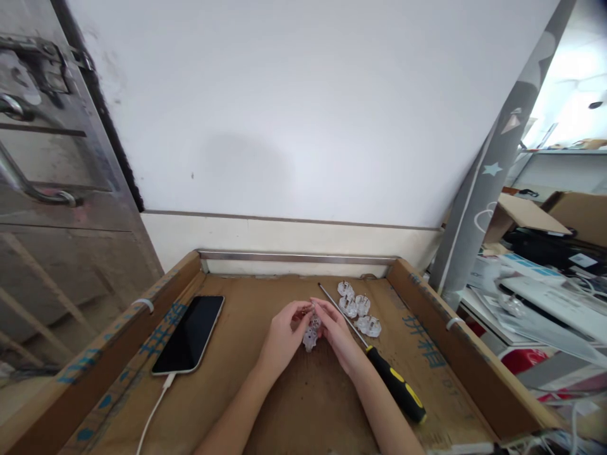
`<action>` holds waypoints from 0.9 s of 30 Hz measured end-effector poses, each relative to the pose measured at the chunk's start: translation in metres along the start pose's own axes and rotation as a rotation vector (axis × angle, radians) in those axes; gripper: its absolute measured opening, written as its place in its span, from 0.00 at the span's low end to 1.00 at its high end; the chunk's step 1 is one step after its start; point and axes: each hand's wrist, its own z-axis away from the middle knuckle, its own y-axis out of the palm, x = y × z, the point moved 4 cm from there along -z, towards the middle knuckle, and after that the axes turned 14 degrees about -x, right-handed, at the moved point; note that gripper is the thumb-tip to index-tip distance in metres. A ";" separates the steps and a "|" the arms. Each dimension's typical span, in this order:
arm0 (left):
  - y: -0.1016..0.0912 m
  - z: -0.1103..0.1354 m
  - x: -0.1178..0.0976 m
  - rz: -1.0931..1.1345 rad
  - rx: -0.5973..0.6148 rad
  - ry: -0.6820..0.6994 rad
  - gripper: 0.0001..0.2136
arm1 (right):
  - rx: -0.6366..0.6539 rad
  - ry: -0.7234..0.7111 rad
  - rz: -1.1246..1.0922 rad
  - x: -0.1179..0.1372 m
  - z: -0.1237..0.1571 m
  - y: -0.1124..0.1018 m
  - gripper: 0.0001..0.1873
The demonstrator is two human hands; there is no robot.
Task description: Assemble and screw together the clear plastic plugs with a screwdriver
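In the middle of the cardboard surface, both my hands meet around a clear plastic plug part (310,336) with small metal bits inside. My left hand (288,325) grips it from the left, thumb and fingers closed at its upper end. From the other side, my right hand (332,327) pinches the same upper end. Fingertips cover that end, so its details are hidden. Several similar clear plug parts (363,305) lie to the right of my right hand. A screwdriver (396,385) with a black and yellow handle lies beside my right forearm, its shaft slanting up to the left.
A phone (190,335) with a white charging cable (154,412) lies on the left. Raised cardboard walls (455,341) edge the work surface (241,303). Behind it stands a white wall; a metal door (52,158) is at left, a cluttered shelf (545,303) at right.
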 end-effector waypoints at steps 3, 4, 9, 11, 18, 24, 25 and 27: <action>0.000 0.000 0.001 0.003 -0.012 0.004 0.08 | -0.018 -0.002 -0.024 -0.001 -0.001 -0.001 0.27; -0.001 0.000 0.000 0.007 -0.014 0.007 0.08 | -0.023 -0.003 -0.029 -0.001 -0.001 -0.001 0.27; -0.001 0.000 -0.001 0.016 -0.009 0.006 0.08 | -0.031 0.000 -0.040 0.001 -0.001 0.000 0.27; -0.001 0.000 -0.001 0.013 -0.017 0.006 0.08 | -0.038 0.001 -0.042 0.002 0.000 -0.001 0.27; 0.000 0.001 0.001 -0.015 -0.042 0.034 0.07 | -0.041 0.008 -0.064 0.000 -0.001 0.000 0.26; 0.000 0.001 0.002 -0.038 -0.048 0.037 0.08 | -0.040 0.007 -0.102 -0.003 -0.001 -0.001 0.27; -0.001 0.001 0.001 -0.047 -0.047 0.033 0.08 | -0.044 0.010 -0.108 -0.003 -0.001 -0.001 0.28; -0.001 0.002 0.000 -0.067 -0.041 0.025 0.09 | -0.050 0.017 -0.118 -0.004 -0.001 -0.001 0.30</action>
